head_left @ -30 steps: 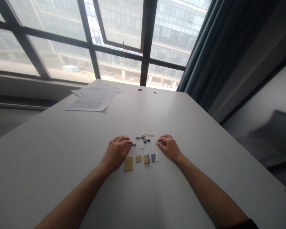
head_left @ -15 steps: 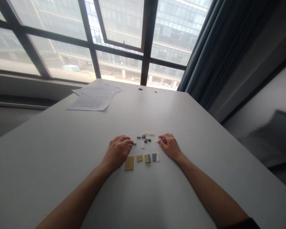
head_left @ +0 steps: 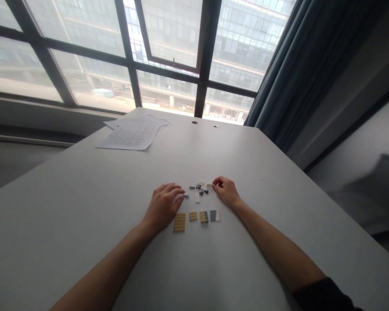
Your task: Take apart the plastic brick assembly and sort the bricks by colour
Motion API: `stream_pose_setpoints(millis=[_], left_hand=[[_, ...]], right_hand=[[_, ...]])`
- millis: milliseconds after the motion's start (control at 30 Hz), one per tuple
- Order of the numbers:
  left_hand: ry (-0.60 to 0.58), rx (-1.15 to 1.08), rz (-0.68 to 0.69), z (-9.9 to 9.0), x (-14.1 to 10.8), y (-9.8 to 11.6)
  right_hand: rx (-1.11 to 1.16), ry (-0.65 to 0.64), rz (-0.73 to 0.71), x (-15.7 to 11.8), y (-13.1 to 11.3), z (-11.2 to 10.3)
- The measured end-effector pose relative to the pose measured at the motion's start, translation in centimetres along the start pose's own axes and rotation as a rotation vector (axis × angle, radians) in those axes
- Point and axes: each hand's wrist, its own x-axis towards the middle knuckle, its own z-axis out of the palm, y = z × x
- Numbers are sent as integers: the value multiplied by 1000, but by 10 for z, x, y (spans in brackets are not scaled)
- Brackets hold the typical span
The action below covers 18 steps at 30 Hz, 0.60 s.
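My left hand (head_left: 164, 204) lies on the table with its fingers stretched out and thumb apart, fingertips beside a small dark grey toy brick (head_left: 186, 196). With thumb and fingers pinched, my right hand (head_left: 226, 190) grips the end of a narrow white toy brick (head_left: 209, 185). Small black pieces (head_left: 201, 193) lie loose between the hands, near a flat white tile (head_left: 197, 198). Closer to me is a row: a large tan plate (head_left: 179, 222), a smaller tan plate (head_left: 193, 216), a tan-and-grey block (head_left: 203, 217) and a grey-and-white piece (head_left: 214, 215).
Printed sheets of paper (head_left: 132, 134) lie at the far left of the white table (head_left: 246, 268). A round hole (head_left: 194, 122) sits near the far edge. Beyond are large windows, with a dark blue curtain (head_left: 278, 77) on the right.
My right hand has moved forward and slightly left to the narrow white brick, now pinched at its end. My left hand stays beside the grey brick. The view has shifted slightly.
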Motion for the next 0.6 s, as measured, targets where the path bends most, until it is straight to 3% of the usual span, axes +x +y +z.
stream_pose_setpoints(millis=[167,267,333,433,600], left_hand=[[207,-28,179,-4,2,19],[287,-132,297,-5,3,36],[298,-197,386,-5,1,45],[287,-231,488,-5,-3,50],[295,-216,524,-8,-5,51]], right_hand=[[100,54,-63,-24,-21,-12],[169,112,-324,-50,-41,-19],[165,163,-525,-64,-49,-21],[109,231,-711,-77,-49,-20],[85,290,-782,-80,-44,-17]])
